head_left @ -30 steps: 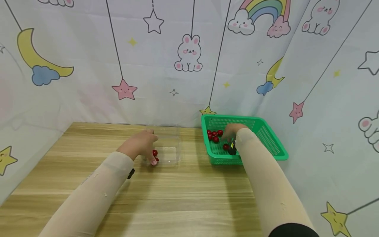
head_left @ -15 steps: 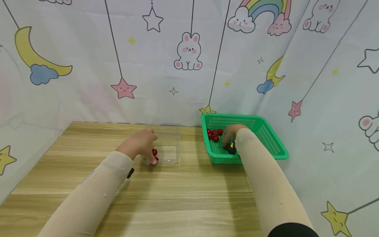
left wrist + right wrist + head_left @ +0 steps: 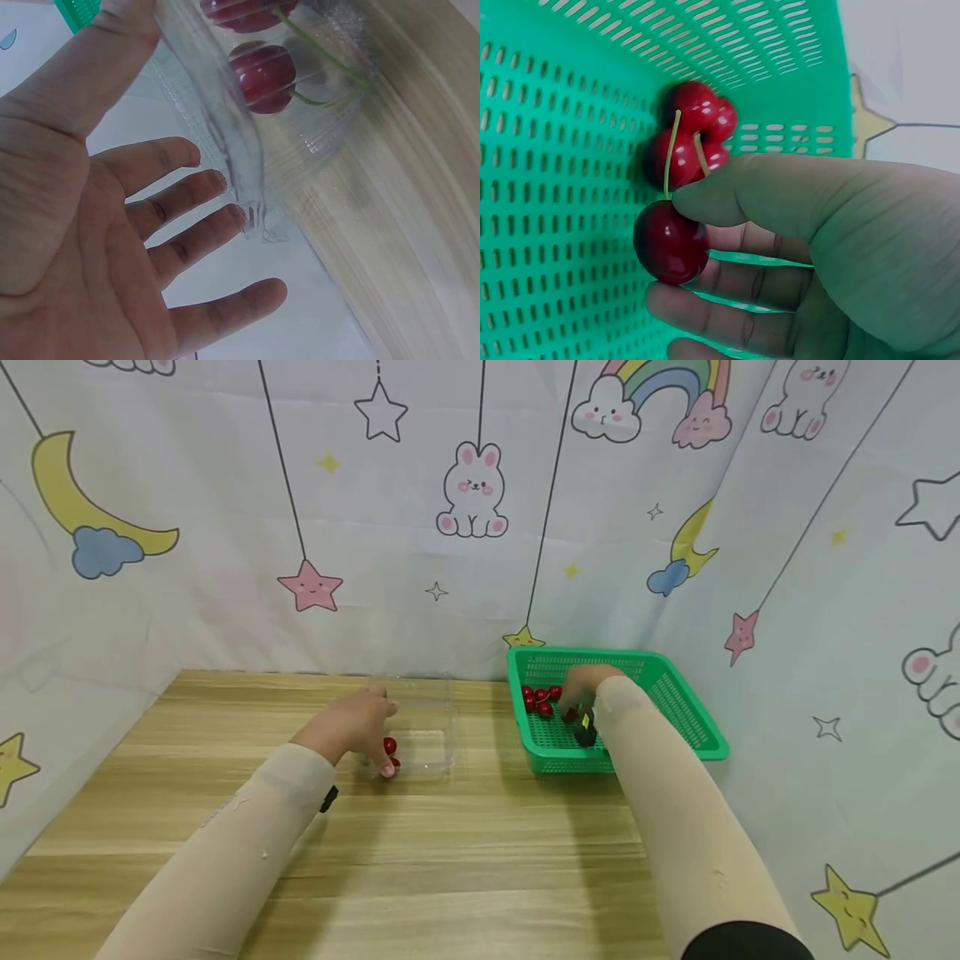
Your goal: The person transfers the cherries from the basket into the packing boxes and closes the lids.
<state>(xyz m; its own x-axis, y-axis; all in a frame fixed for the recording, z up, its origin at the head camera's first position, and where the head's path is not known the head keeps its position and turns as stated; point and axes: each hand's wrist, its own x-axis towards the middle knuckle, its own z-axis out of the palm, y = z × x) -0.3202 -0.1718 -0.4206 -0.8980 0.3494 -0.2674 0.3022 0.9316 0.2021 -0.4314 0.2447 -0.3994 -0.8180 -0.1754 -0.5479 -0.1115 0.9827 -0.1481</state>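
My right hand (image 3: 588,687) is down inside the green basket (image 3: 708,718). In the right wrist view its thumb and fingers pinch a dark red cherry (image 3: 671,244) with a stem pointing up. Several more cherries (image 3: 694,109) are clustered by the basket wall beyond it. My left hand (image 3: 352,725) rests at the left side of a clear plastic box (image 3: 431,762) with a raised lid. Its fingers are loosely extended, with fingertips right at the plastic edge in the left wrist view. Two stemmed cherries (image 3: 262,79) lie inside the box, seen through its clear wall.
The wooden table (image 3: 450,860) stretches in front of both containers. A white curtain (image 3: 390,527) printed with stars, moons and bunnies hangs right behind the table and along the right side. A small black wrist camera (image 3: 328,798) sits under the left wrist.
My right fingers have closed on the single cherry that lay near the basket's front and moved it slightly up and back. The left hand and the clear box have stayed put.
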